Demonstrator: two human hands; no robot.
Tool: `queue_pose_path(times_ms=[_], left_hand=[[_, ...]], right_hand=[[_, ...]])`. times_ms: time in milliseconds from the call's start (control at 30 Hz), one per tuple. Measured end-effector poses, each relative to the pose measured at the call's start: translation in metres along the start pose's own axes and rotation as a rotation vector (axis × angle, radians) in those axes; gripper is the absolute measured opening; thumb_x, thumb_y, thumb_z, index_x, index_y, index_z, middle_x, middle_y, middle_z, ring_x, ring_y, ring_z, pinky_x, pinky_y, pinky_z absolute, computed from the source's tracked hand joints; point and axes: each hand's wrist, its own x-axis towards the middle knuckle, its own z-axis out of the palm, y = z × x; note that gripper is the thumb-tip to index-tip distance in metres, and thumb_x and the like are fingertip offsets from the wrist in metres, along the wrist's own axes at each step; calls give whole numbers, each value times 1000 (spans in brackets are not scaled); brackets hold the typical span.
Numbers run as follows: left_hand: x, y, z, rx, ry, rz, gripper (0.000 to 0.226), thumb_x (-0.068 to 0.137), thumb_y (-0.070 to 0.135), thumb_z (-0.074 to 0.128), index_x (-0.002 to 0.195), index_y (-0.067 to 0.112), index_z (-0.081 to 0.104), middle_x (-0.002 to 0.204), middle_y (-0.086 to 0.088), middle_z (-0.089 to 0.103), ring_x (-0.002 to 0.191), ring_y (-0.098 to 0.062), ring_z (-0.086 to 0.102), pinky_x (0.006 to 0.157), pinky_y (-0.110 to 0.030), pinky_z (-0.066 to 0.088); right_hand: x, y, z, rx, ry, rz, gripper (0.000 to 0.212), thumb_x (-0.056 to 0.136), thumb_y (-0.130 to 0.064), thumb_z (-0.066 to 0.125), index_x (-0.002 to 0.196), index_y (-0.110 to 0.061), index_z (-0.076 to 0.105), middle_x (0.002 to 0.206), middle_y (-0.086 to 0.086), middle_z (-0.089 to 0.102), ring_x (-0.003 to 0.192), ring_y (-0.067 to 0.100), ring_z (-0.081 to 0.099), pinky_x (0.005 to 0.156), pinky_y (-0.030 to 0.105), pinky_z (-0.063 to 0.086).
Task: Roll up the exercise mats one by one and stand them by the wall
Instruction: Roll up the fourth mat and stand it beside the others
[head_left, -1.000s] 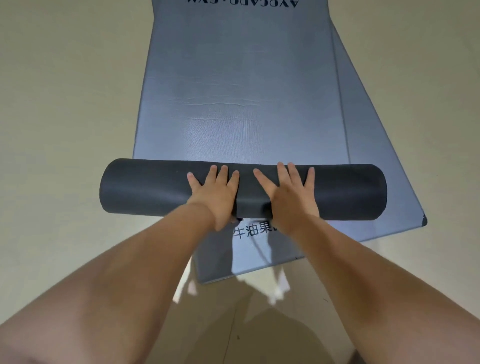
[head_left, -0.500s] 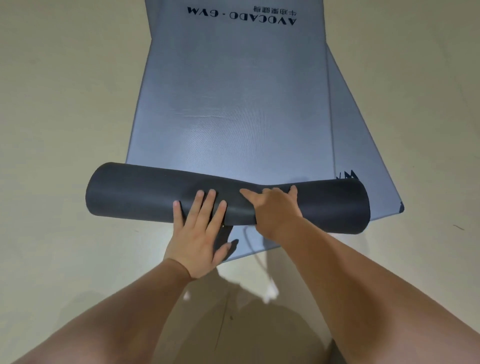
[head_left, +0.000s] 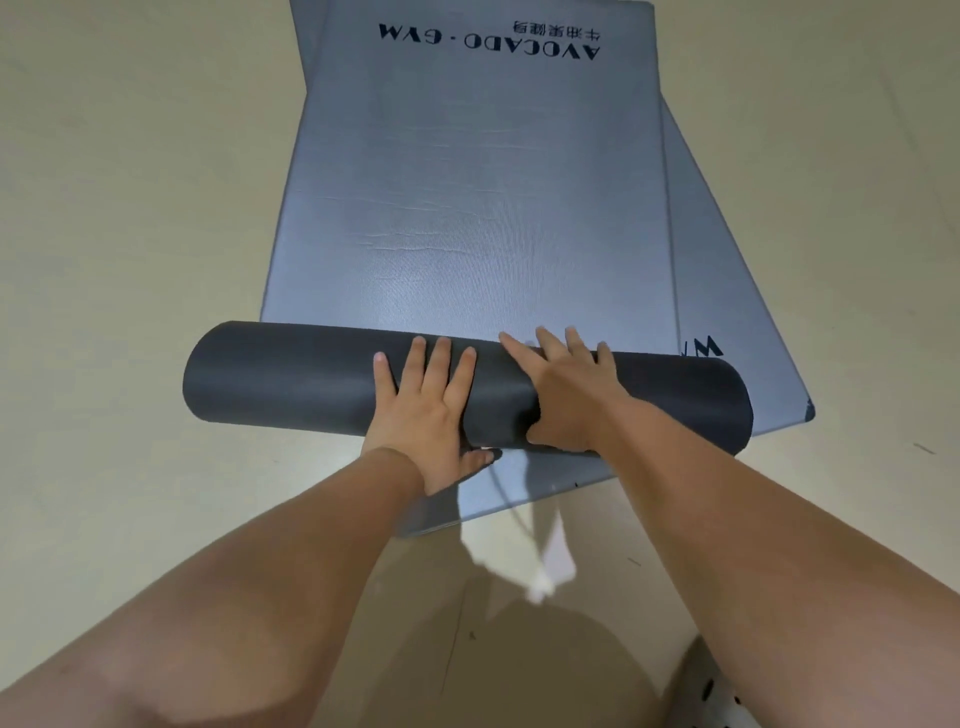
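Both hands, left hand (head_left: 423, 410) and right hand (head_left: 563, 395), press flat and open on the dark roll (head_left: 291, 382). The top mat (head_left: 478, 208) is roughly half rolled; a second mat (head_left: 727, 291) beneath it lies flat on the floor (head_left: 130, 208), untouched.

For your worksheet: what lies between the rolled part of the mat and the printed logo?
Head view: only bare flat mat surface lies between the roll and the logo.
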Motion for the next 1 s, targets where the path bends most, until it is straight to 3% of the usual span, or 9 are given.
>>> queue_pose_path(times_ms=[67,200,367,533,667,767,833,900,1000], left_hand=[[16,-6,-9,-22,-21,2,128,71,93,43,160,20,-13,169,-9,-1,154,-39,-4,117,-70,0],[52,-17,-33,-23,-96,12,146,52,97,56,161,24,-8,169,-6,0,155,-37,-5,120,-68,2],[72,-23,-43,29,-75,26,161,40,100,59,161,21,-11,167,-9,-24,154,-35,-18,117,-72,-3],[53,-14,-34,-17,109,7,146,56,98,52,162,16,-6,169,-8,-16,155,-37,-16,118,-71,-3],[39,-11,-19,-56,61,-64,144,60,96,52,161,16,-11,169,-6,-20,153,-38,-21,116,-74,-1],[58,-17,-20,-24,9,-83,143,67,80,68,157,17,-25,166,-6,-29,151,-37,-27,113,-75,-3],[74,-21,-26,38,-18,-100,135,77,56,75,154,19,-30,165,-8,-28,152,-37,-25,114,-76,1],[88,-22,-33,73,-36,-126,122,83,33,71,156,21,-26,167,-10,-23,154,-37,-19,114,-77,6],[99,-22,-42,81,-38,-145,110,86,18,65,159,23,-17,169,-9,-13,155,-37,-13,113,-78,10]], right_hand=[[-7,-6,10,-38,117,-17,112,90,-47,69,164,-39,-15,175,11,-10,160,40,-12,125,69,0],[-24,-24,51,-170,355,-23,115,82,-57,70,167,-29,-2,174,15,-9,159,44,-9,120,75,-1],[-11,-25,65,-158,337,73,131,84,-56,73,159,-30,-31,166,13,-36,154,43,-30,115,75,-13],[23,-11,38,-190,330,96,143,80,-66,77,153,-31,-40,169,11,-31,156,42,-24,116,76,-9],[49,-1,3,-125,273,80,150,69,-64,88,158,-37,-30,173,5,-21,159,36,-18,121,74,-5],[65,4,-13,-140,231,81,156,60,-69,90,160,-36,-25,175,8,-15,160,38,-13,121,74,-2],[74,5,-23,-171,199,93,158,57,-72,89,161,-36,-23,175,12,-9,160,39,-9,121,75,0],[82,6,-31,-182,173,96,155,59,-69,89,162,-37,-21,174,15,0,161,39,-3,121,75,2],[88,10,-40,-146,144,72,144,64,-59,88,164,-38,-14,171,13,15,160,35,9,122,73,5]])
